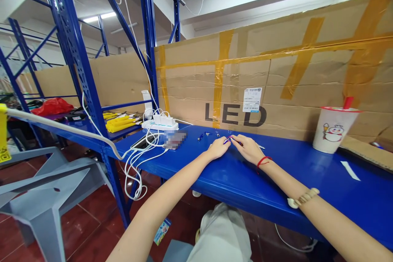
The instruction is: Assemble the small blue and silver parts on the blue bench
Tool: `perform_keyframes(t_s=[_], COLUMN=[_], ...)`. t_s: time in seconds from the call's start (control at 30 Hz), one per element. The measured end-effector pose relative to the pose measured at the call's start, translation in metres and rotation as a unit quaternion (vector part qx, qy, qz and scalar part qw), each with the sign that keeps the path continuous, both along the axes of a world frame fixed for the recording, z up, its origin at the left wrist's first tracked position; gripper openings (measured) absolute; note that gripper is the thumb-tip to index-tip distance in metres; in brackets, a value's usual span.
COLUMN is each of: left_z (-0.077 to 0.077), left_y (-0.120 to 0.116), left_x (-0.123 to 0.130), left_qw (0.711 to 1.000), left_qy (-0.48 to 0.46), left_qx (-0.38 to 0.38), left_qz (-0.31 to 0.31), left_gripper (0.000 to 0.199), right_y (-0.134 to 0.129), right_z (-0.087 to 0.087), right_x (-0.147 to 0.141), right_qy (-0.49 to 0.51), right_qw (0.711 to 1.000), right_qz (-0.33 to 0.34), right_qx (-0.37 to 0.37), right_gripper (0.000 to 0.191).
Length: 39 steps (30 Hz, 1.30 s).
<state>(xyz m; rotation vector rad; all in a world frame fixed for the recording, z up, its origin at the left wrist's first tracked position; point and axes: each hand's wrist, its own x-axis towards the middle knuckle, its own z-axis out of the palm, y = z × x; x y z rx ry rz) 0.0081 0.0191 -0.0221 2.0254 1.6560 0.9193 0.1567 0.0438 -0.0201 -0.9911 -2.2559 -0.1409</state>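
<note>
The left hand and right hand mostly cover a purple-blue piece — too small to identify. Pixelation masks an object beside the power strip; the shipping label is illegible; the left edge crops a plastic chair.

Red bracelet (and pale trousers)

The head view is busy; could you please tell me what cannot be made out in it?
In the head view:
Small blue piece between the left hand and right hand: too small, partly covered by fingers.
Item near the power strip: pixelated.
Print on the white label: too small.
Contents of the cup: hidden by its sides.
Gray chair: cut off by the left edge.
</note>
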Motion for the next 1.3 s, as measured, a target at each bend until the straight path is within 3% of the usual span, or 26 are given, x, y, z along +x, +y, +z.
perform_keyframes(t_s=[0.37,0.47,0.67,0.87,1.13,1.3], left_z=[0.0,-0.002,-0.008,-0.011,-0.011,-0.011], left_y=[0.006,0.008,0.012,0.018,0.019,0.019], left_x=[-0.005,-0.008,-0.012,-0.017,-0.017,-0.018], left_qw=[0.997,0.996,0.994,0.992,0.987,0.988], left_qy=[0.017,0.014,0.039,0.013,-0.056,-0.058], left_qx=[0.053,0.077,0.1,0.112,0.1,0.1], left_qz=[0.062,0.046,-0.005,-0.048,-0.112,-0.106], left_gripper=[0.017,0.015,0.018,0.017,0.027,0.031], right_y=[-0.008,-0.011,-0.011,-0.008,0.002,0.001], right_z=[0.004,0.006,0.006,0.004,0.0,0.001], right_x=[-0.001,-0.001,0.0,0.001,0.007,0.009], right_qy=[-0.003,0.013,0.044,-0.017,-0.044,-0.042], right_qw=[0.999,0.998,0.985,0.99,0.99,0.989], right_qz=[-0.046,-0.052,0.004,-0.02,0.024,0.014], right_qx=[-0.014,-0.033,-0.165,-0.141,-0.135,-0.14], right_gripper=[0.031,0.028,0.032,0.031,0.019,0.022])
